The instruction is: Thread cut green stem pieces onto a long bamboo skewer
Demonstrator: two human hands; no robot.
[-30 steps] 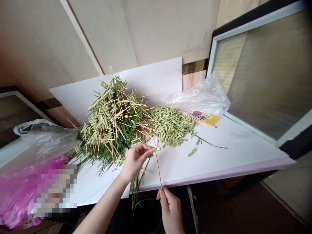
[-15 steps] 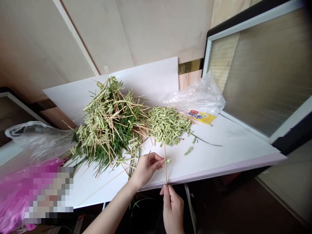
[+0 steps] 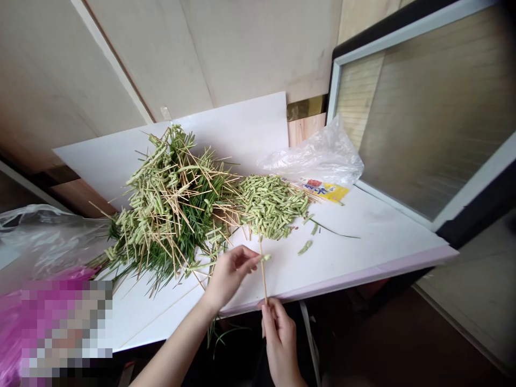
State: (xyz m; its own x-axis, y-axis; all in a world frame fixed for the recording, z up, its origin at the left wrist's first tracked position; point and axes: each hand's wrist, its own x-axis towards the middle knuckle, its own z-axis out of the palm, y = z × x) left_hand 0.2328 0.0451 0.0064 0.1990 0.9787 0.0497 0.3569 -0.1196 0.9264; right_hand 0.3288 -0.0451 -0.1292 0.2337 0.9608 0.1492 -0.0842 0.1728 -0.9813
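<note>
In the head view, my right hand (image 3: 280,336) grips the lower end of a thin wooden stick (image 3: 263,279); my left hand (image 3: 234,273) pinches a green piece (image 3: 266,257) at its shaft, over the white table (image 3: 342,242). I judge a firm lower hold and light, level pinch best. The piece is short, pale and slightly knobbly; whether pierced, I cannot tell.

Green piece (image 3: 266,257) – in left hand (image 3: 230,273)
</note>
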